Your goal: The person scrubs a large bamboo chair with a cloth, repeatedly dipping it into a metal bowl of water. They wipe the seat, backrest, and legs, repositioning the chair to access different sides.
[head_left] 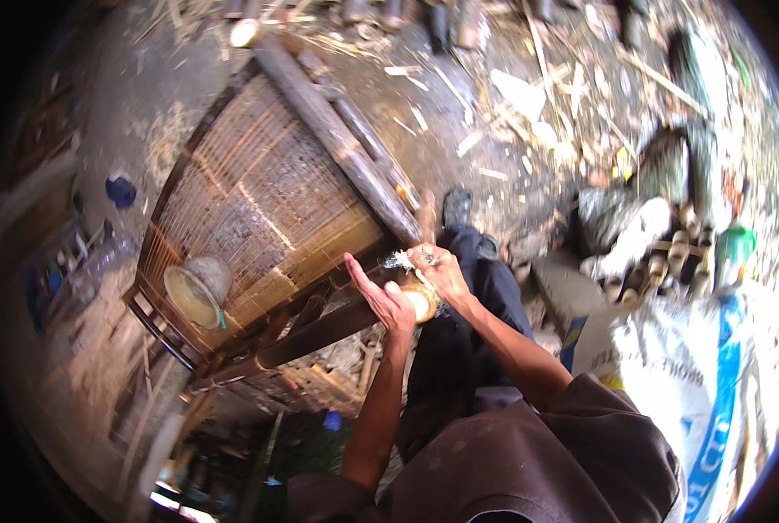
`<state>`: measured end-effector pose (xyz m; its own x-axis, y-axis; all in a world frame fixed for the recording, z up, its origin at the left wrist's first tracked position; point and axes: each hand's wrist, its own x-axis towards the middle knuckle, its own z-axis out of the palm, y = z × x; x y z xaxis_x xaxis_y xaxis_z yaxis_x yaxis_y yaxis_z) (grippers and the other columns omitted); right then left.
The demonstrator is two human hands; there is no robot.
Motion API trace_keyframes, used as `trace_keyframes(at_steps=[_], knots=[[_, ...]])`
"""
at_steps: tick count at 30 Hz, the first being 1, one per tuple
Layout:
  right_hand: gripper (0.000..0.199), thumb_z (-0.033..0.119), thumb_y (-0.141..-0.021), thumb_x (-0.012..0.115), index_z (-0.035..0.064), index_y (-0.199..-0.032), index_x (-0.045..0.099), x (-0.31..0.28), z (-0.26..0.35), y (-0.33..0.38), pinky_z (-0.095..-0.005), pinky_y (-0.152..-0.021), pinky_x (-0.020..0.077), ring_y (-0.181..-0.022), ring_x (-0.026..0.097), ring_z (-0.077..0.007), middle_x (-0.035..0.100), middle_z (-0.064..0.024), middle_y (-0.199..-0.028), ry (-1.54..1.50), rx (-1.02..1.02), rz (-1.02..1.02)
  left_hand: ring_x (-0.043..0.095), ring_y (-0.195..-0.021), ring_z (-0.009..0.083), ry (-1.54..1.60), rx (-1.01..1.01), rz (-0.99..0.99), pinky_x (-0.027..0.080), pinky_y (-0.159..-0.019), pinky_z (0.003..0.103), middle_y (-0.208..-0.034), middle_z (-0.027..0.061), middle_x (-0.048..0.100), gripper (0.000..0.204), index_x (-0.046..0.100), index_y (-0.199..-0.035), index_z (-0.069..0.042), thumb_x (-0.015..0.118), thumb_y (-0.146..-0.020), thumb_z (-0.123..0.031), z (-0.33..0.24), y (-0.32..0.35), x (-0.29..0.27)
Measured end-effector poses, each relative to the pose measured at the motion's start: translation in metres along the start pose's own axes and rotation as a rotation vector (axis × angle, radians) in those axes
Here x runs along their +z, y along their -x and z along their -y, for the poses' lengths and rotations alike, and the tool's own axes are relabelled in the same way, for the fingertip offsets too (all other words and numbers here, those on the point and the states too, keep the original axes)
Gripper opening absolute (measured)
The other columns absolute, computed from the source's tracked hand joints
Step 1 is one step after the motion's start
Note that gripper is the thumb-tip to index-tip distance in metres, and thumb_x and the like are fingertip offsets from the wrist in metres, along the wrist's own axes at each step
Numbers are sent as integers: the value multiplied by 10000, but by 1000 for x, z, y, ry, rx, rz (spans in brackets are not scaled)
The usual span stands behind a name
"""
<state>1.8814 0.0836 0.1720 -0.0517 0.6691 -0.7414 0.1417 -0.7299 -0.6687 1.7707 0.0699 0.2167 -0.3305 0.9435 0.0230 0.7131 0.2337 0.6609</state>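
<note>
My left hand (384,301) is open, palm turned inward and fingers stretched out, just beside my right hand. My right hand (442,274) is closed, with fingers pinched around a small crinkled silvery-white thing (396,261) whose kind I cannot make out. Just below both hands shows the pale cut end of a bamboo pole (423,303). This pole belongs to the frame of a slatted bamboo bench (263,187), which slants away to the left. A translucent plastic tub (199,292) lies tipped on its side on the slats.
A dark thick pole (337,131) edges the bench's far side. To my right stands a white and blue sack (668,375), with cut bamboo pieces (638,277) and a green plastic bottle (734,246) behind it. Bamboo scraps and strips (494,122) litter the ground ahead.
</note>
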Motion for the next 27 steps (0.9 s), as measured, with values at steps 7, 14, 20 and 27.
trace_keyframes(at_steps=[7, 14, 20, 27], knots=[[190, 224, -936, 627, 50, -945, 701, 10, 25, -2, -300, -756, 520, -799, 662, -130, 710, -77, -847, 301, -139, 356, 226, -1427, 449, 114, -117, -9, 195, -1174, 509, -1541, 295, 195, 673, 189, -1481, 70, 415, -915, -216, 8, 7, -8], [180, 293, -877, 623, 144, -931, 708, -2, 47, -28, -429, -751, 549, -854, 697, -340, 711, -128, -902, 652, -261, 561, 202, -1426, 475, 175, -147, -44, 143, -1169, 572, -1525, 320, 200, 623, 251, -1452, 86, 457, -955, -228, 9, 9, 1], [202, 290, -854, 651, 143, -985, 696, 33, 19, -107, -437, -706, 549, -870, 685, -321, 691, -131, -883, 1202, -492, 1070, 234, -1423, 462, -59, -342, -127, 164, -1154, 574, -1532, 300, 224, 612, 272, -1475, 31, 385, -1006, -346, 12, 18, 5], [278, 335, -930, 591, 86, -1012, 682, 83, 152, -169, -296, -647, 493, -770, 606, -130, 628, -29, -877, 940, 28, 1238, 320, -1395, 390, -449, -654, -160, 180, -1160, 525, -1492, 260, 341, 564, 403, -1423, 9, 439, -968, -322, -15, 18, -16]])
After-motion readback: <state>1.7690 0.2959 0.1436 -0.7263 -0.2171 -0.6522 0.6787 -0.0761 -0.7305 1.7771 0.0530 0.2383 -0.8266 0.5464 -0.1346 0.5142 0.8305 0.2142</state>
